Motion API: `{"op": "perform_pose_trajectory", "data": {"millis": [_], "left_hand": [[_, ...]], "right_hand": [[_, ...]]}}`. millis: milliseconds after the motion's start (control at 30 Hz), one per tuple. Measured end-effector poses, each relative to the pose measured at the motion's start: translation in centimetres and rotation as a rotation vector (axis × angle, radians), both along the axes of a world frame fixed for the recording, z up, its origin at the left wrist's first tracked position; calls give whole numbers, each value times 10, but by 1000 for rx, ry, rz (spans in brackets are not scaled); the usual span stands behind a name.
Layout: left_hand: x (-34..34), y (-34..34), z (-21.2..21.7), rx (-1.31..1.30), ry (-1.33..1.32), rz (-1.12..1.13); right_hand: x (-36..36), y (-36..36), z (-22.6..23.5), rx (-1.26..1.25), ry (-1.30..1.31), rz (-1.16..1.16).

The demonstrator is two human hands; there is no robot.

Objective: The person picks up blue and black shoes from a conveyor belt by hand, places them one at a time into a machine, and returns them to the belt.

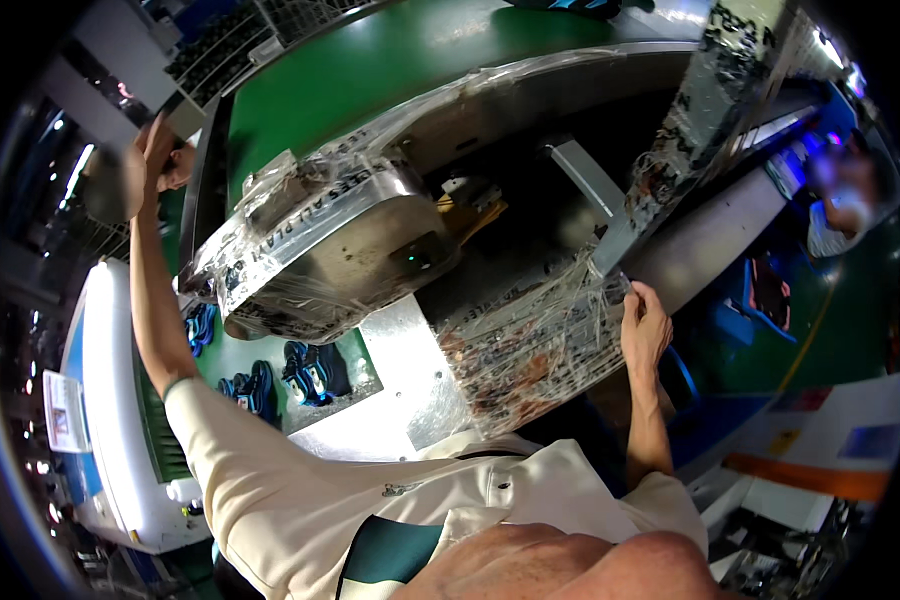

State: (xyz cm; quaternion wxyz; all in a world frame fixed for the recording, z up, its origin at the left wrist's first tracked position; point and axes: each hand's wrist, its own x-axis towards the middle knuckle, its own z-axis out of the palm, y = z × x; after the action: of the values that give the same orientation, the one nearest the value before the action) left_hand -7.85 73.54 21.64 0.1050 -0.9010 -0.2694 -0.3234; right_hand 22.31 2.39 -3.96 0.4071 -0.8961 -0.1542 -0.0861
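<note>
In front of me stands a metal machine with a rounded housing (355, 265), wrapped in clear printed plastic film (530, 345) that looks worn and stained. My left arm reaches far out to the left past the housing. At its end, my left hand (152, 150) is raised with the fingers stretched upward, and nothing shows in it. My right hand (647, 325) is at the right edge of the film-covered part, just below the end of a grey metal bar (615, 245). Its thumb and fingertips are pinched together there; what they hold is too small to make out.
A green conveyor belt (320, 120) curves behind the machine. Several dark shoes with blue trim (315, 372) lie at the lower left, beside a bare metal plate (410, 350). A white rounded machine (120, 390) stands further left. Another person (838, 205) is at the far right.
</note>
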Motion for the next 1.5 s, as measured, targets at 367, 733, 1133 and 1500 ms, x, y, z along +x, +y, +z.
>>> {"op": "perform_pose_trajectory", "data": {"millis": [367, 733, 1133, 1500], "left_hand": [[455, -262, -1, -228, 531, -97], [436, -267, 6, -338, 404, 15], [248, -368, 45, 542, 167, -160], [45, -508, -84, 573, -173, -588]], "right_hand": [[15, -14, -13, 169, -128, 91], [20, -16, -13, 189, -174, 206], [3, -17, -11, 255, -103, 221], [-26, -20, 49, 989, 376, 1096]]}}
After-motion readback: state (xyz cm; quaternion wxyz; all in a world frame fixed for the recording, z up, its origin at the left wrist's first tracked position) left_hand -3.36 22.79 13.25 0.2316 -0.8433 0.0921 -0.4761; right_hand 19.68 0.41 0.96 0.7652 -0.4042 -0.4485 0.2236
